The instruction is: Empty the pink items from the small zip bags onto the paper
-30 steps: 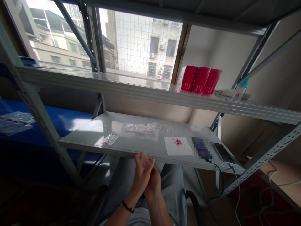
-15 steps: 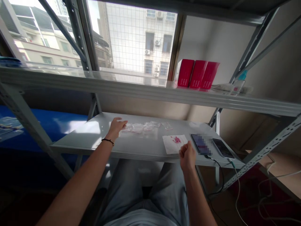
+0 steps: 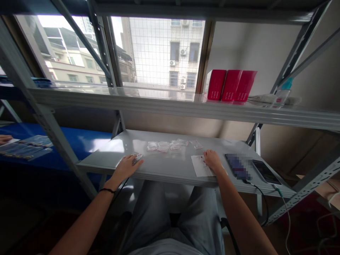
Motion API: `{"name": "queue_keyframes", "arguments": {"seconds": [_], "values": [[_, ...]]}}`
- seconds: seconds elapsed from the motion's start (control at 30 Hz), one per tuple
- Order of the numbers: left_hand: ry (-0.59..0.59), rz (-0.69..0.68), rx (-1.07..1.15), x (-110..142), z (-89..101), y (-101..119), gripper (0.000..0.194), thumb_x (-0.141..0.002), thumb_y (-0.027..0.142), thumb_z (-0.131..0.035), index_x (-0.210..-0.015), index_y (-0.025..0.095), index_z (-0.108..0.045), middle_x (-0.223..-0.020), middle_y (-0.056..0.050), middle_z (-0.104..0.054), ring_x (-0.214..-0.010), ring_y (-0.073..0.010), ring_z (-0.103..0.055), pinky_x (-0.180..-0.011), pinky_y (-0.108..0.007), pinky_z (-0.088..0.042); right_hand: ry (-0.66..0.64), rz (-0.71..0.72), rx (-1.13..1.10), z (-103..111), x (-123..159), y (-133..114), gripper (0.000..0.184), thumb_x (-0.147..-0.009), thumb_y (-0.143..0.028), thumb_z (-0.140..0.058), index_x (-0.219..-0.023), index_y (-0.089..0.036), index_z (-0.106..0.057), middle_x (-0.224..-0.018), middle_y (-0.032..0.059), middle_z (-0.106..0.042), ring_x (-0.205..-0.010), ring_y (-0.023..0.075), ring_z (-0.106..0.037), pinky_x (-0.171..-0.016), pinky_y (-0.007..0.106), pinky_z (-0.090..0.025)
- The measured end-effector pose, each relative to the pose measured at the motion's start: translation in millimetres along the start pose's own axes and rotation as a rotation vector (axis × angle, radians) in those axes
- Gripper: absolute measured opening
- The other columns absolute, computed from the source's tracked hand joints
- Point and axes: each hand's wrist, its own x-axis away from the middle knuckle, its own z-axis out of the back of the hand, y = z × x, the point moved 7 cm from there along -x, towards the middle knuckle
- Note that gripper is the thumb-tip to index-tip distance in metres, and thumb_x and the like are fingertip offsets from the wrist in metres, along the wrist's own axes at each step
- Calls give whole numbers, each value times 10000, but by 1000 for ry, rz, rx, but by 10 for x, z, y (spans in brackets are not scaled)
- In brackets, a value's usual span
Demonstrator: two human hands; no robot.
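The left hand (image 3: pixel 125 168) rests near the front edge of a grey metal shelf (image 3: pixel 124 143), its fingers (image 3: pixel 132 163) stretched forward, with a small clear plastic bag (image 3: pixel 137 158) right at their tips. Whether they pinch the bag or only touch it is hard to tell. The right hand (image 3: pixel 212 160) sits on a sheet of white paper (image 3: pixel 199 167), its fingers (image 3: pixel 209 154) lightly curled downward, and it covers most of the sheet. A few red bits (image 3: pixel 203 163) show just beside those fingertips; whether the fingers hold any cannot be told.

Ahead of the left fingers and up the shelf lies a row of small clear bags (image 3: pixel 164 146), and two more bags (image 3: pixel 196 144) lie just ahead of the right fingers. Right of the right hand are a pixelated device (image 3: pixel 237 166) and a black phone (image 3: pixel 265 172), with a cable (image 3: pixel 261 191) running off the shelf. Above the hands, an upper shelf (image 3: pixel 159 102) carries three red boxes (image 3: pixel 231 85) and a clear bottle (image 3: pixel 281 98). Far left, another person's hand (image 3: pixel 4 139) is at a blue table (image 3: pixel 87 136).

Compared with half a second ago, the right hand has opened from a fist and moved onto the paper, and the left has drawn back from the row toward the shelf's edge.
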Motion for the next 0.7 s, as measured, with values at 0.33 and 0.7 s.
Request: {"name": "queue_keyframes", "arguments": {"seconds": [0.33, 0.7], "values": [[-257, -610, 201, 567, -336, 542, 202, -913, 369, -665, -1035, 283, -801, -1131, -73, -803, -1127, -268, -721, -1056, -414, -533, 195, -11, -23, 391, 95, -88, 258, -1011, -175, -465, -948, -111, -707, -1036, 226, -709, -1098, 322, -572, -990, 458, -362], [-408, -353, 659, 1219, -568, 1414, 242, -927, 390, -658, -896, 182, -778, -801, -39, -769, -703, -181, -689, -678, -262, -544, -141, 571, -711, 564, 1747, -1544, 228, -1004, -270, -573, -1171, -235, -724, -1145, 81, -690, -1061, 224, -636, -923, 325, -493]]}}
